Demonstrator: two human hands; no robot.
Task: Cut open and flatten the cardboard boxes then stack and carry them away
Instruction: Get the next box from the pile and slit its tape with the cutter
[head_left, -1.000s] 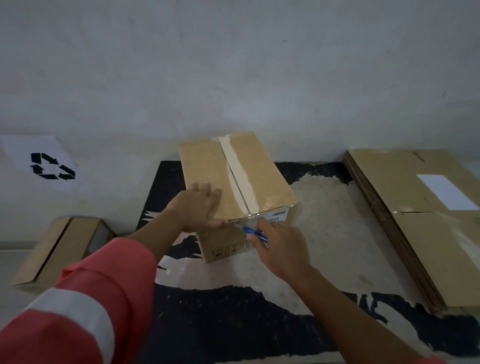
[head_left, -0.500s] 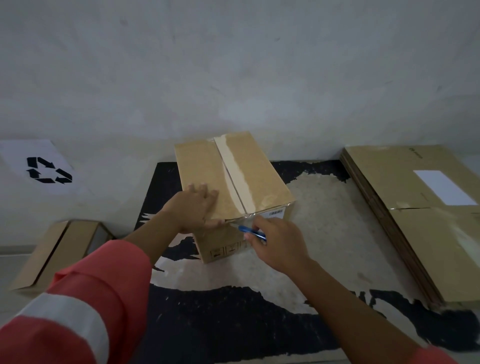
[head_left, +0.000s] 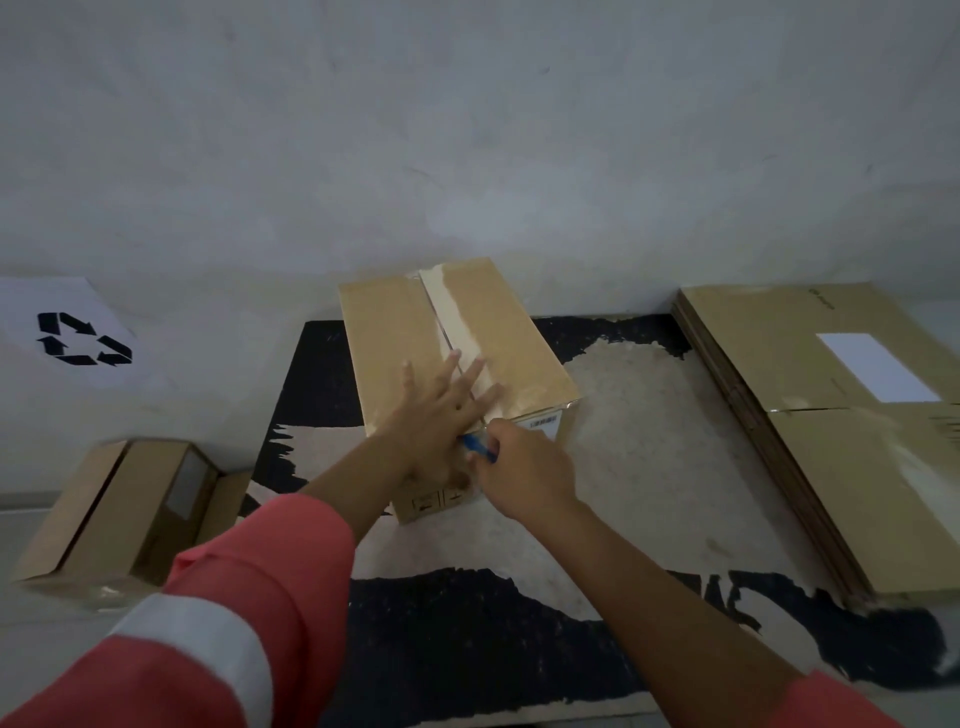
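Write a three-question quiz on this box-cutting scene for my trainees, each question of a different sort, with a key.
1. True or false: the left hand lies flat, fingers spread, on top of the taped brown cardboard box.
2. What does the right hand grip at the box's near edge? A. a blue-handled cutter B. a roll of tape C. a black marker
3. Fill in: the stack of flattened brown cardboard sheets lies to the box's ____.
Key: 1 true; 2 A; 3 right.
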